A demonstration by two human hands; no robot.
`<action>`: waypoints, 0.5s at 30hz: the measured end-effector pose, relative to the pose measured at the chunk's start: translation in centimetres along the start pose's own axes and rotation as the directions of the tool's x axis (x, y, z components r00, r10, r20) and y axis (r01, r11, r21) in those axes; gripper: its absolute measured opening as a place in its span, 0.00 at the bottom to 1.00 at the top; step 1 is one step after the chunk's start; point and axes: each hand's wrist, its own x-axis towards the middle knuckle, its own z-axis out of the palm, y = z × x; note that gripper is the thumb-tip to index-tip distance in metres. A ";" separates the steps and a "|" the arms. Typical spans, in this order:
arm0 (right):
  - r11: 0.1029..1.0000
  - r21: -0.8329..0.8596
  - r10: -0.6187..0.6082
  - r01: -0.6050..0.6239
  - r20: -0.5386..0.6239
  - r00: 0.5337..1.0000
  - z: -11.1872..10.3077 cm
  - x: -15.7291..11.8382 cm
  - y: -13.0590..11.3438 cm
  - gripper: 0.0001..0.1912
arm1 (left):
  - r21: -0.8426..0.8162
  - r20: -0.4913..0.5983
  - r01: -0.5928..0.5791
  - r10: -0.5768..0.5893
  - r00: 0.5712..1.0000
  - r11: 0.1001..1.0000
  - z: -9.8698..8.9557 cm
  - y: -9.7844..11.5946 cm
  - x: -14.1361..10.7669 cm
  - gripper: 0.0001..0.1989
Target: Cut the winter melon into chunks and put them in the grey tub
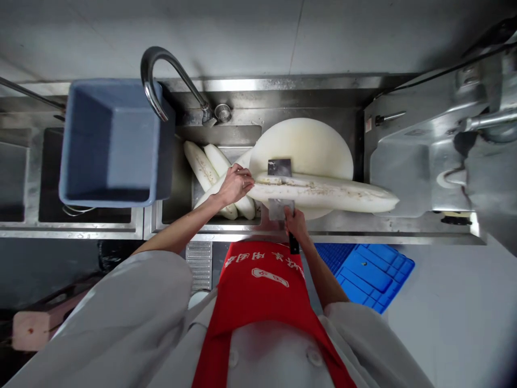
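A long, pale, peeled winter melon (323, 191) lies across a round white cutting board (307, 143), its right end jutting past the board. Brownish marks run along its top. In my right hand (297, 223) is the black handle of a cleaver (278, 210), whose blade shows at the melon's near side. A dark metal piece (279, 167) shows on the far side; whether it is the same blade I cannot tell. My left hand (237, 185) has its fingers bent and pinched at the melon's left end. Several more peeled winter melons (202, 164) lie in the sink below it.
A blue-grey plastic tub (109, 199) stands left of the sink, beside the curved faucet (173, 59). To the right is a metal machine (399, 156) with a cable. A blue plastic crate (371, 275) sits on the floor below the counter edge.
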 end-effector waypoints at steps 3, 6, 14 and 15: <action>1.000 -0.020 -0.005 0.006 0.029 1.000 0.4 -0.9 0.3 0.24 | 0.005 0.000 -0.009 0.009 1.000 1.000 0.0 -0.1 -0.1 0.08; 1.000 0.006 0.014 -0.015 0.041 0.999 1.5 -1.1 0.4 0.26 | 0.002 0.022 -0.034 0.034 0.999 0.999 -0.1 -0.1 -0.1 0.08; 0.995 0.096 -0.035 0.028 0.077 0.996 5.3 -0.5 0.3 0.28 | 0.069 0.088 -0.092 0.086 0.992 0.993 -0.7 0.2 0.4 0.08; 0.997 0.078 -0.029 0.022 0.085 0.996 5.0 -1.0 0.8 0.28 | 0.076 0.096 -0.104 0.097 0.991 0.992 -0.8 0.3 0.5 0.08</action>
